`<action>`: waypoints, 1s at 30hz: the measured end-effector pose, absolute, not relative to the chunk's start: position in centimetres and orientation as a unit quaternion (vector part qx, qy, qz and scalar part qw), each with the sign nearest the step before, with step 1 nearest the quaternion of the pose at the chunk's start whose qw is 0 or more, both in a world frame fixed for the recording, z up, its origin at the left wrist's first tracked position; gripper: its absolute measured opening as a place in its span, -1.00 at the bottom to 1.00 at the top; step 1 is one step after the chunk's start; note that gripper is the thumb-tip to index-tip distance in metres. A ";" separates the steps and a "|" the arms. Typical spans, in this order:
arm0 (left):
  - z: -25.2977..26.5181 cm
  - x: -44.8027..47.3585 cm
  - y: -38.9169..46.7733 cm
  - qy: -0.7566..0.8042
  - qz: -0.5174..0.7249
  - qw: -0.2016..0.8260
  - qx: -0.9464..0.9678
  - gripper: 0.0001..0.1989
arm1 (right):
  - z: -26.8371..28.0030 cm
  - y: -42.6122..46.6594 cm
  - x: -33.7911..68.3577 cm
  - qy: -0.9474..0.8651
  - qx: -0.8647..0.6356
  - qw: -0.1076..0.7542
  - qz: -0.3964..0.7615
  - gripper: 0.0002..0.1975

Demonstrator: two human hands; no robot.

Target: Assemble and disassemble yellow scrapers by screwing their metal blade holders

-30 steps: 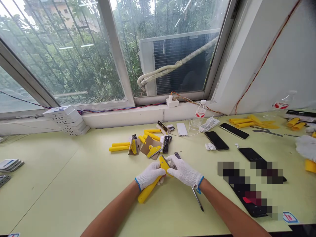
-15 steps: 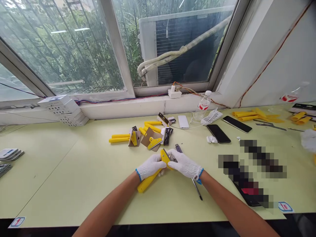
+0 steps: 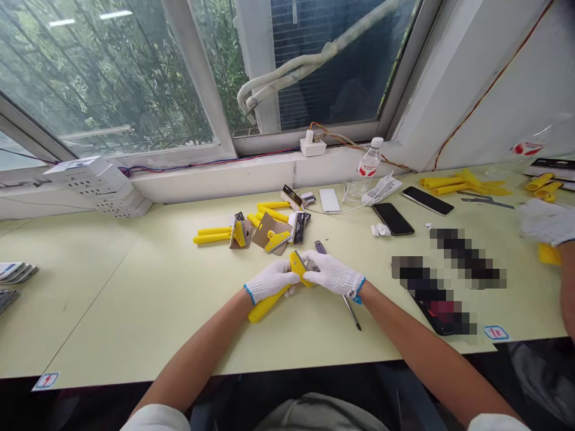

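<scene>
My left hand (image 3: 271,282), in a white knit glove with a blue cuff, is closed around a yellow scraper (image 3: 266,306) near its head. The handle slants down to the left. My right hand (image 3: 336,274), gloved alike, has its fingers closed at the right edge of the scraper's head; the fingertips are partly hidden. A screwdriver (image 3: 351,313) lies on the table beneath my right hand, its dark handle showing beyond the fingers. Farther back are more yellow scrapers (image 3: 277,240), among brown card and small black boxes (image 3: 299,227).
Phones (image 3: 393,219), a white power bank (image 3: 330,200), a water bottle (image 3: 367,167) and a power strip (image 3: 381,189) stand or lie at the back right. White boxes (image 3: 103,185) are stacked at the left wall. A co-worker's gloved hand (image 3: 545,221) is at the far right, near yellow pieces.
My view has tilted downward, so the table appears higher and my lap shows. Both hands keep their hold on the scraper. A co-worker's hand and arm have come farther into view at right.
</scene>
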State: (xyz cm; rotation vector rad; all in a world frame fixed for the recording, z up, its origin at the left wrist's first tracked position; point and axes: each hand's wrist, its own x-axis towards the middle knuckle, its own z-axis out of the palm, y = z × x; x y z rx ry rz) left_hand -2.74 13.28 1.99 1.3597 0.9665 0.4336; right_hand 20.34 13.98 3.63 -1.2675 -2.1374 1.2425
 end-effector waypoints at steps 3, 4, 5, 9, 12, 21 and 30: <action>2.4 -2.7 13.3 0.436 0.188 0.640 0.604 -0.79 | 3.6 14.0 20.2 -0.754 -0.454 0.176 0.442 -0.64; 2.5 -2.7 13.3 0.436 0.189 0.641 0.603 -0.79 | 3.6 14.0 20.2 -0.752 -0.456 0.175 0.443 -0.64; 2.6 -2.7 13.3 0.433 0.190 0.642 0.604 -0.79 | 3.6 14.0 20.2 -0.751 -0.457 0.174 0.445 -0.64; 3.3 -2.8 13.3 0.414 0.188 0.632 0.628 -0.78 | 3.8 13.9 20.3 -0.740 -0.462 0.171 0.458 -0.61; 3.8 -3.2 13.2 0.427 0.202 0.588 0.657 -0.69 | 3.8 13.9 20.4 -0.728 -0.474 0.173 0.464 -0.61; 3.8 -3.5 13.0 0.442 0.218 0.487 0.721 -0.58 | 3.5 14.3 20.3 -0.709 -0.475 0.178 0.490 -0.52; 3.0 -3.4 13.3 0.440 0.228 0.485 0.720 -0.64 | 3.8 14.1 20.1 -0.717 -0.489 0.165 0.468 -0.47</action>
